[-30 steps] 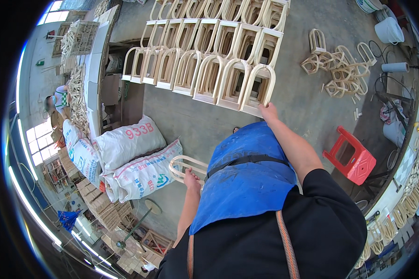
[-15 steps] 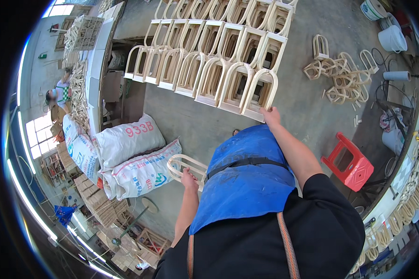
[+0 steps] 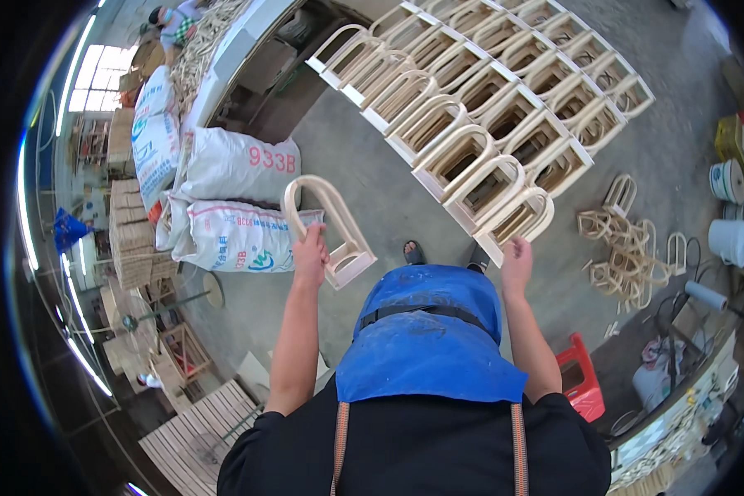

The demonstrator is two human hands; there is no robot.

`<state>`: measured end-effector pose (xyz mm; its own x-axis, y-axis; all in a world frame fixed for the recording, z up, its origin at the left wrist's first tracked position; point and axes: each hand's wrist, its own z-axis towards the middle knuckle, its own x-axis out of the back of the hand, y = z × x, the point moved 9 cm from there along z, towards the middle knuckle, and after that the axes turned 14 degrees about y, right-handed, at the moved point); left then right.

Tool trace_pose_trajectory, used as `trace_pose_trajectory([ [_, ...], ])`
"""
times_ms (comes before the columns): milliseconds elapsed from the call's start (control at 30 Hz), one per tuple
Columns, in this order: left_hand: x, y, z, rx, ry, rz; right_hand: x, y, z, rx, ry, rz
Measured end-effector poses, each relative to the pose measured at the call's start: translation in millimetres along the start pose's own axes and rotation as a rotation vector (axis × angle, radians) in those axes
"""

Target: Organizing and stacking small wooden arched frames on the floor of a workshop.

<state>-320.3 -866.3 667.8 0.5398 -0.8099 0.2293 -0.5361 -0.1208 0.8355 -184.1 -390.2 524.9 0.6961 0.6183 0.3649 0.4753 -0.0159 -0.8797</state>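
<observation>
My left hand (image 3: 310, 258) is closed around one side of an arched wooden frame (image 3: 350, 268), a pale bent-wood loop joined to a flat base piece. It is raised off the floor, arch pointing away from me. Beyond my right hand (image 3: 517, 263), tight rows of similar arched frames (image 3: 430, 183) stretch over the floor to the far right. My right fingers are curled against the edge of the nearest arched frame (image 3: 489, 246), at the near corner of the rows. Part of their grip is hidden.
Stuffed white sacks (image 3: 240, 169) lie at left beside a long workbench (image 3: 241, 50). Loose wooden arches (image 3: 632, 252) are heaped on the floor at right. A red plastic stool (image 3: 583, 380) stands near my right elbow. Farther right are white buckets (image 3: 729, 241). A person (image 3: 178, 25) is at the far left.
My left hand has lifted its arched frame from beside my apron and swung it forward, base now showing. The view has turned, so the rows slant; my right hand stays by their near corner.
</observation>
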Motion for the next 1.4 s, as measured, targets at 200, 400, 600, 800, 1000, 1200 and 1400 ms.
trace_pose_trajectory([
  [200,-53,62,-1,0.116,-0.246,-0.046,-135,-137,-97,0.054,-0.664,0.024],
  [400,-63,105,57,0.215,-0.497,-0.118,-240,-206,-169,0.133,-0.861,-0.074],
  [600,-68,153,129,0.226,-0.727,-0.07,-336,-237,-199,0.068,-0.697,0.084],
  [800,-102,215,189,0.229,-0.862,-0.004,-395,-278,-188,0.108,-0.552,0.069],
  [1000,-177,270,236,0.116,-0.954,0.063,-447,-324,-132,-0.045,-0.504,0.111],
  [1200,-257,349,308,-0.503,-0.749,0.139,-504,-375,-26,0.007,-0.3,0.005],
  [1400,-293,395,387,-0.856,-0.539,0.304,-556,-436,140,0.171,-0.065,0.007],
])
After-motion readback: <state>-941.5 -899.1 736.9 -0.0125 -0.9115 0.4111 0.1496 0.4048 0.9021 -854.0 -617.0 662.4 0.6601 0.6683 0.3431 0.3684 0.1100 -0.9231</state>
